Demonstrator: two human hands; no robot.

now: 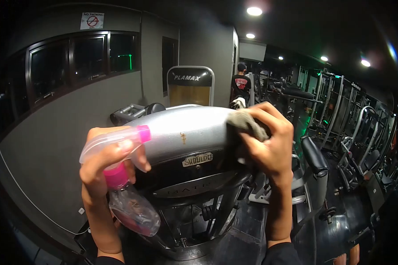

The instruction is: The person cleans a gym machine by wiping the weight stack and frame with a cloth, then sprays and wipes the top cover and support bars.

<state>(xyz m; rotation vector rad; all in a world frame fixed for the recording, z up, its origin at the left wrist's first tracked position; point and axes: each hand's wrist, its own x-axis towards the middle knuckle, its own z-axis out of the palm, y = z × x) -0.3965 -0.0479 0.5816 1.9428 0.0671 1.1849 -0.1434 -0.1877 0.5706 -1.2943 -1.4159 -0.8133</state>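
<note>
My left hand [108,157] is wrapped around the neck and trigger of a clear spray bottle [135,212] with a pink collar and pink nozzle. The bottle hangs tilted, its nozzle toward the silver cover. In my right hand [272,143] is a bunched grey-green cloth [247,123], at the right end of the rounded silver cover [181,128] of a gym machine. Below the cover, a small label [197,159] reads "SHOULDER". The fingertips behind the cloth are partly hidden.
A "PLAMAX" machine [190,77] stands behind the cover. Farther back is a person [241,84] in a black shirt, facing away. Racks and weight machines [362,141] fill the right side, with a padded bench [314,157] closer. Windows [89,55] line the left wall.
</note>
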